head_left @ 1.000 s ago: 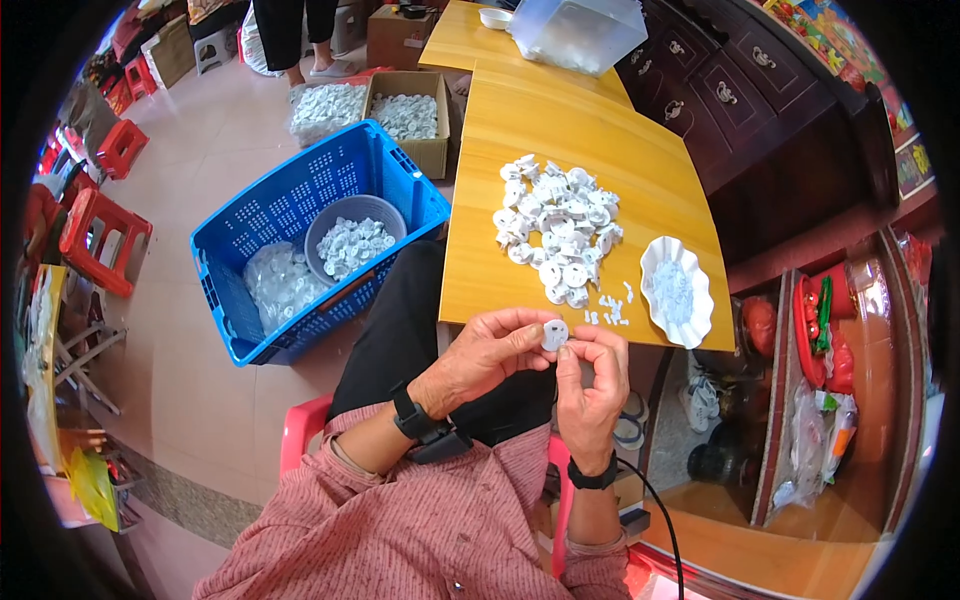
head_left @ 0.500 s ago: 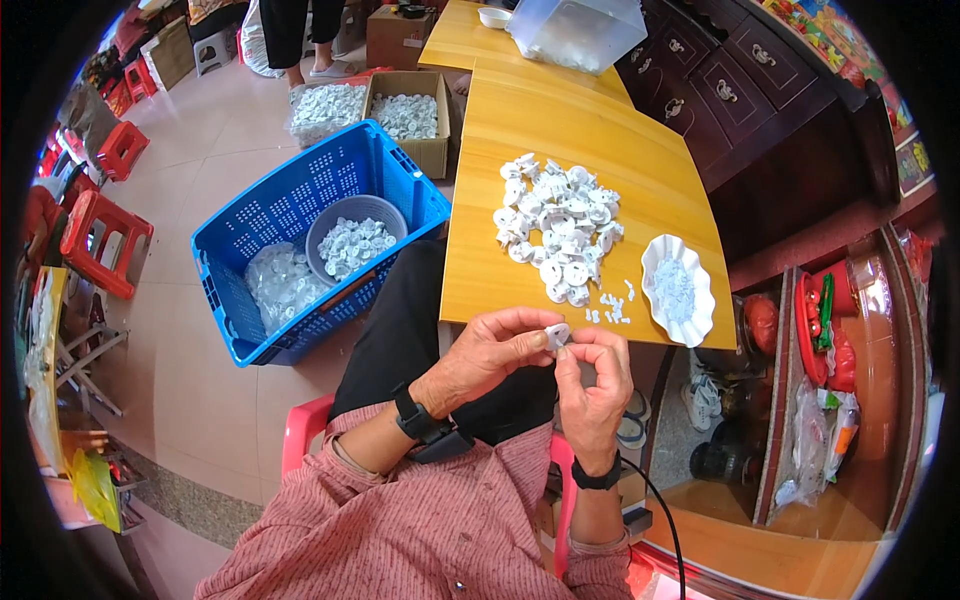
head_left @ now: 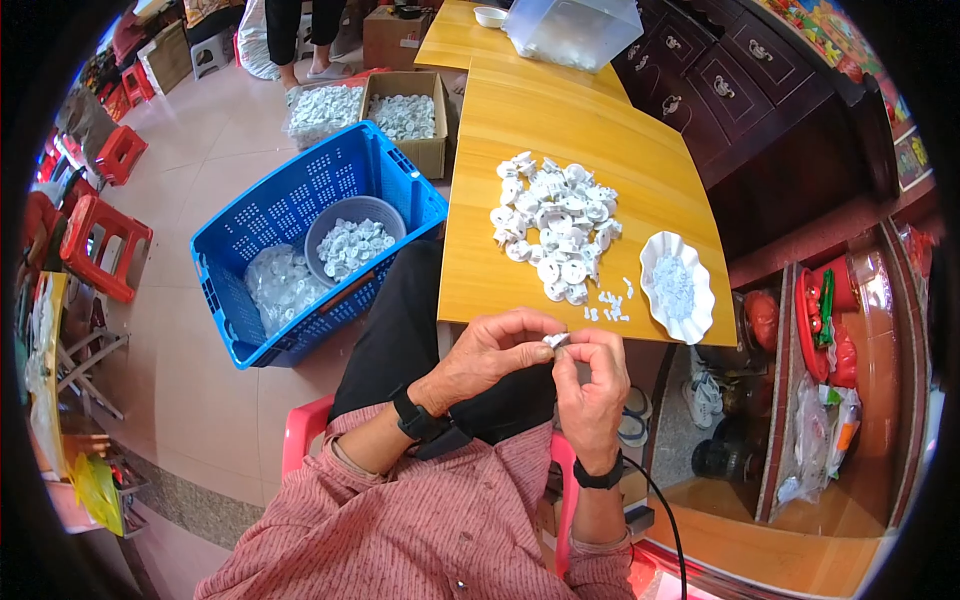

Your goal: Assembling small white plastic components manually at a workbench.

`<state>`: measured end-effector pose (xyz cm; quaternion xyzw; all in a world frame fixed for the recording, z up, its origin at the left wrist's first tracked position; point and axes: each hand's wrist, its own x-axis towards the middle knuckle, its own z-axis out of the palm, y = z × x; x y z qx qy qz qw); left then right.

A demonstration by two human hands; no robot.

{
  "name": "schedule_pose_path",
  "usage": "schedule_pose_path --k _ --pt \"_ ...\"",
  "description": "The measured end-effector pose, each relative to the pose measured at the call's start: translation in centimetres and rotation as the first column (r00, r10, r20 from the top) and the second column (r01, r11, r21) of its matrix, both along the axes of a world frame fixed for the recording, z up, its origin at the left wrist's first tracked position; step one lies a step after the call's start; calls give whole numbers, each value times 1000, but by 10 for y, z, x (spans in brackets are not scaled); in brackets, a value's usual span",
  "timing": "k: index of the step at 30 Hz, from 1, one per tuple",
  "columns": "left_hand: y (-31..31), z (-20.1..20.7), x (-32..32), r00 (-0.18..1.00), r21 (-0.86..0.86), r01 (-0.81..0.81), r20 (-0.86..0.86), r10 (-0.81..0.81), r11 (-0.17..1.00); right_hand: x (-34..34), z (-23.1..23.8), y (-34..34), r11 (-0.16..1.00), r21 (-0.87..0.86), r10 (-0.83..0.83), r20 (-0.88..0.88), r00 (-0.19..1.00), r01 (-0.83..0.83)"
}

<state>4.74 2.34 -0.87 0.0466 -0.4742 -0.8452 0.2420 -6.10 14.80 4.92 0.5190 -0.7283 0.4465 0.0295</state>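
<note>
Between my fingertips, just off the near edge of the wooden table (head_left: 640,150), is a small round white plastic part (head_left: 556,340). Thumb and fingers of my left hand (head_left: 492,356) pinch it from the left. From the right, my right hand (head_left: 592,385) closes on its other side, partly covering it. A heap of similar white plastic parts (head_left: 552,222) lies on the table beyond my hands. Several tiny white pieces (head_left: 610,304) are scattered nearer to me, beside a white scalloped dish (head_left: 702,318) holding more small pale pieces.
On the left stands a blue crate (head_left: 290,335) with a grey basin (head_left: 397,213) and a bag of white parts (head_left: 275,285). Behind it is a cardboard box (head_left: 437,160) of parts. Dark drawers (head_left: 735,95) flank the table; red stools (head_left: 100,240) stand farther left. Another person's legs (head_left: 285,40) show at the back.
The white part has been tilted between my fingers, its round face turning from view so it shows more edge-on. Both hands stay nearly in place.
</note>
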Motion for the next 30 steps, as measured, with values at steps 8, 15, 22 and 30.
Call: schedule_pose_path --k 8,15,22,30 --pt "-1 -4 1 999 182 34 -2 -35 983 -1 1 2 999 6 32 171 985 -33" --pt "-2 -7 0 996 314 78 -70 -59 946 -1 1 2 999 -21 49 304 951 -45" --pt "-1 -6 1 998 296 58 -53 -44 953 4 2 -1 999 -24 35 210 977 -30" --pt "0 -6 -1 1000 207 23 -24 -18 978 3 -2 -2 1000 -14 16 148 989 -14"
